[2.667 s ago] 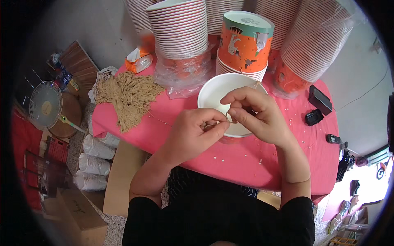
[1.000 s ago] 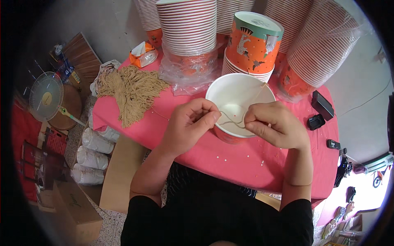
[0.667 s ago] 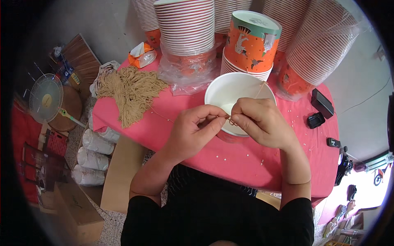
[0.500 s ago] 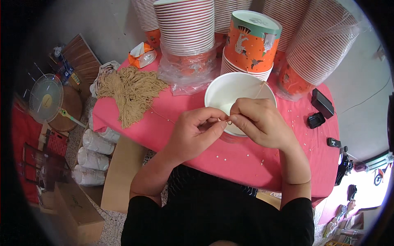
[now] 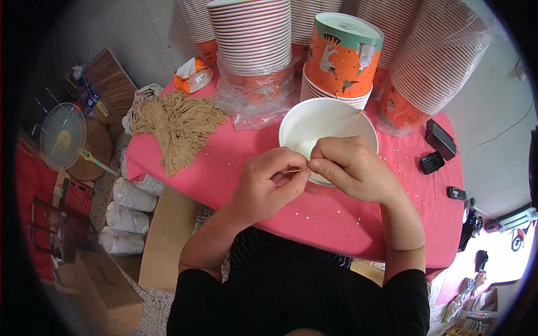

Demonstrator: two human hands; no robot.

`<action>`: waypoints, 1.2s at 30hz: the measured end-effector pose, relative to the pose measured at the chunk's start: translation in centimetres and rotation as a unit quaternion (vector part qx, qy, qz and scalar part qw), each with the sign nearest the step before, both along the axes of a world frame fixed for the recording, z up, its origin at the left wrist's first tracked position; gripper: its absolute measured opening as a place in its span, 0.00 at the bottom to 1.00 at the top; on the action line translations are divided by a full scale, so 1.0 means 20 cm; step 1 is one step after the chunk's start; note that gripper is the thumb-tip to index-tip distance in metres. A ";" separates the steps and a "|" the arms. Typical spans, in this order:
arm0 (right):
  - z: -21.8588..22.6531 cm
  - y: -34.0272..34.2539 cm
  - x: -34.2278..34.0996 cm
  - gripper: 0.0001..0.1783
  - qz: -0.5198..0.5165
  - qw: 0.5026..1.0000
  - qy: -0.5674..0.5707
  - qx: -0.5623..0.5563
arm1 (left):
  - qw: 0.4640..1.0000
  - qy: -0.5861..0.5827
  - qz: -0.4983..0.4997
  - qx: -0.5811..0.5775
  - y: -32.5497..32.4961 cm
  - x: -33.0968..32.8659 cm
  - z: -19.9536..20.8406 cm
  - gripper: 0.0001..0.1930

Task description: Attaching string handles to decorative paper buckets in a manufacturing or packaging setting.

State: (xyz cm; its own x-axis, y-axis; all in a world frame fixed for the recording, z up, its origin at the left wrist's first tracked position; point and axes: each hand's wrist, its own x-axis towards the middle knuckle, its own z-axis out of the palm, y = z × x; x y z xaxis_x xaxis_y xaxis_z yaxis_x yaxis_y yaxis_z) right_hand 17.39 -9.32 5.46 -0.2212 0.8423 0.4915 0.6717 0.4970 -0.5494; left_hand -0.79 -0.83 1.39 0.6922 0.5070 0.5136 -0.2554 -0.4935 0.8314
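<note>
Tan twine [image 5: 297, 170] is what we pinch in our left hand [image 5: 266, 182] and right hand [image 5: 356, 168], by the near rim of the paper bucket [image 5: 297, 126] (a yarn hank [image 5: 182, 124] lies to its left).

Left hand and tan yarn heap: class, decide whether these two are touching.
Apart. The head view shows pink tablecloth between the left hand and the tan yarn heap, though one thin strand lies across that gap.

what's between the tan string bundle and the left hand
In the head view, pink cloth lies between the tan string bundle and the left hand, with a thin strand running across it.
</note>
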 end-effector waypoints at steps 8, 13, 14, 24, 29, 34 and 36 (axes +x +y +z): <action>0.00 -0.02 0.01 0.15 0.040 0.989 0.090 -0.112 | 0.971 -0.078 0.090 0.205 -0.02 0.02 0.01 0.08; 0.01 -0.02 0.02 0.21 0.090 0.946 0.204 -0.234 | 0.968 -0.120 0.098 0.199 -0.04 0.04 -0.02 0.07; 0.02 -0.02 0.03 0.23 0.099 0.937 0.202 -0.269 | 0.972 -0.129 0.092 0.175 -0.04 0.04 -0.03 0.06; 0.02 -0.04 -0.01 0.16 -0.035 0.978 0.174 -0.112 | 0.966 -0.089 -0.033 -0.239 -0.05 0.02 -0.05 0.03; 0.02 -0.05 -0.08 0.11 -0.040 0.989 0.134 -0.054 | 0.910 -0.065 -0.113 -0.392 -0.02 -0.01 -0.03 0.04; -0.01 -0.03 -0.09 0.08 -0.014 0.993 0.112 0.024 | 0.876 -0.069 -0.161 -0.449 0.01 -0.02 -0.04 0.04; -0.01 -0.04 -0.09 0.08 -0.016 0.994 0.100 0.036 | 0.865 -0.071 -0.168 -0.467 0.01 -0.02 -0.04 0.04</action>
State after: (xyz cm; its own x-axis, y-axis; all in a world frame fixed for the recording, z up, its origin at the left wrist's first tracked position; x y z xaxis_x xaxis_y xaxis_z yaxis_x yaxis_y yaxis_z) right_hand 15.51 -10.04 5.27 -0.0876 0.8088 0.5815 0.5686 0.5199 -0.6374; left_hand -1.25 -0.58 0.52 0.8446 0.5293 0.0808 -0.3869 0.4990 0.7754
